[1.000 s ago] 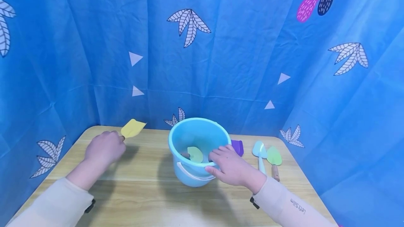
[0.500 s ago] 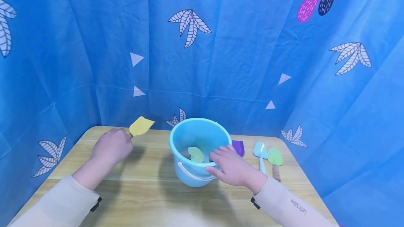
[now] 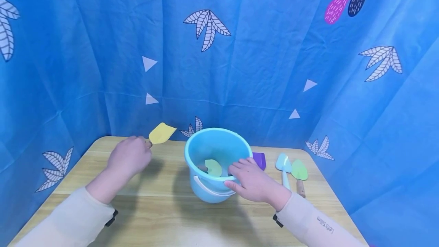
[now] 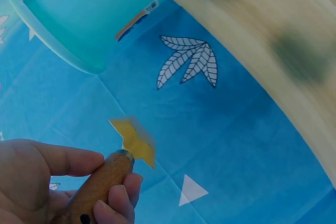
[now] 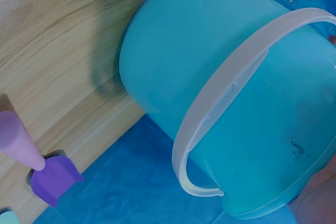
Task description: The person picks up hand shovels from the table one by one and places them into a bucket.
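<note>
My left hand [image 3: 130, 156] grips the wooden handle [image 4: 100, 184] of a small shovel with a yellow blade [image 3: 161, 133], held above the table left of the bucket. In the left wrist view, the thumb and curled fingers wrap the handle just below its metal collar. A light blue bucket [image 3: 212, 195] stands upright at the table's middle, its white handle [image 5: 231, 82] hanging down. My right hand [image 3: 252, 180] holds the bucket's near right rim, fingers over the inside and thumb outside. Inside the bucket lies a shovel with a pale green blade [image 3: 214, 167].
Right of the bucket lie a purple shovel [image 5: 55, 179] with a lilac handle, a light blue shovel [image 3: 284, 163] and a green-bladed shovel [image 3: 299, 169] with a wooden handle. Blue patterned cloth [image 3: 219, 68] hangs behind and beside the wooden table [image 3: 151, 209].
My left hand has moved right and slightly up with the yellow shovel, closer to the bucket. The right hand stays on the rim, and the bucket has not moved.
</note>
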The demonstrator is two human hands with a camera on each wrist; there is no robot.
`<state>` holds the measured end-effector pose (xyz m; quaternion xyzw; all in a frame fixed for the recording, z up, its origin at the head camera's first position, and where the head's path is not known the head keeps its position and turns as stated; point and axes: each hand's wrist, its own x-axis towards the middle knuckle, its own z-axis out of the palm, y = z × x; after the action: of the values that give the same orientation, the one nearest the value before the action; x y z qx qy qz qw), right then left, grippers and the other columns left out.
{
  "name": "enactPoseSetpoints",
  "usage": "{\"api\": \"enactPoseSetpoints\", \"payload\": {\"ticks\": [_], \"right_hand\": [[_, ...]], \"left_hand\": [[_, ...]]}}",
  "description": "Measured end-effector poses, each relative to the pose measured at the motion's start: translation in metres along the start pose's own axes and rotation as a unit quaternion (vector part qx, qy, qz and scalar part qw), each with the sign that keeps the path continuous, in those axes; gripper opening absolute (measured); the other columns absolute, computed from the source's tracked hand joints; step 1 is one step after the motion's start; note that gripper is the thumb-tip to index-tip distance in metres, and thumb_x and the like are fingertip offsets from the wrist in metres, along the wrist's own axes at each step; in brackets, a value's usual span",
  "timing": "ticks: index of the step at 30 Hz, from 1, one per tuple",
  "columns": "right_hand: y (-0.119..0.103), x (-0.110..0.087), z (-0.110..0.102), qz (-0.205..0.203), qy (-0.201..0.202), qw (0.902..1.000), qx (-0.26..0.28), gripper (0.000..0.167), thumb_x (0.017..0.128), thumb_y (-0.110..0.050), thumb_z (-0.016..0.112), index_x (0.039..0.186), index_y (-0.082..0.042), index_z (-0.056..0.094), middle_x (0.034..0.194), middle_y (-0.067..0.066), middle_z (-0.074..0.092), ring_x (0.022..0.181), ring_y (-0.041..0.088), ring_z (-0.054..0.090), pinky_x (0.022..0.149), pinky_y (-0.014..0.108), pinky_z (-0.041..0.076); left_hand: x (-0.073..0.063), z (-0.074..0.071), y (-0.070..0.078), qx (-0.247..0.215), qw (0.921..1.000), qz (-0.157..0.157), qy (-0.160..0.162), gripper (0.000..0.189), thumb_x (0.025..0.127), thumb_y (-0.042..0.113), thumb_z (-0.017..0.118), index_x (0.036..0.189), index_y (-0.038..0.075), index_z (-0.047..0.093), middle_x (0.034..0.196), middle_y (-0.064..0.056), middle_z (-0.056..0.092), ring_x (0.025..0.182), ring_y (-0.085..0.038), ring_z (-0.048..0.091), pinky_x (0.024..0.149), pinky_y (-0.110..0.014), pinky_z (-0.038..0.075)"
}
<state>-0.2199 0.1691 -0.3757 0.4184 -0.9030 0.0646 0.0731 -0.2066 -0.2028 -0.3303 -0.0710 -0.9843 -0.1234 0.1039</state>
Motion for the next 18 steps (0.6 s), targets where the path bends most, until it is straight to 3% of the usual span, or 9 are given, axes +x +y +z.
{"api": "enactPoseSetpoints", "payload": {"ticks": [8,15,18], "right_hand": [[0.0,0.0,0.001,-0.003,0.0,1.0,-0.001,0.033,0.103,-0.054,0.041,0.097,-0.024,0.055,0.084,-0.015,0.047,0.089,0.009,0.044,0.089,0.035,0.036],[0.001,0.001,0.001,-0.001,-0.001,1.0,0.006,0.035,0.103,-0.055,0.04,0.097,-0.024,0.056,0.084,-0.015,0.047,0.089,0.009,0.045,0.089,0.036,0.036],[0.001,0.001,0.001,-0.001,-0.001,1.0,0.006,0.036,0.103,-0.056,0.039,0.098,-0.024,0.056,0.085,-0.015,0.047,0.089,0.009,0.045,0.089,0.036,0.036]], "left_hand": [[0.002,-0.003,0.009,-0.002,0.9999,0.012,0.007,0.031,0.092,0.008,0.046,0.106,0.001,0.072,0.078,-0.006,0.058,0.071,-0.024,0.051,0.065,-0.042,0.046],[0.003,-0.006,0.016,-0.041,0.9989,-0.006,0.022,0.026,0.094,0.009,0.046,0.098,0.0,0.07,0.076,-0.006,0.056,0.071,-0.025,0.049,0.062,-0.04,0.043],[0.004,-0.007,0.021,-0.053,0.9982,-0.01,0.028,0.027,0.094,0.01,0.047,0.102,-0.002,0.07,0.081,-0.008,0.06,0.074,-0.026,0.053,0.064,-0.041,0.045]]}}
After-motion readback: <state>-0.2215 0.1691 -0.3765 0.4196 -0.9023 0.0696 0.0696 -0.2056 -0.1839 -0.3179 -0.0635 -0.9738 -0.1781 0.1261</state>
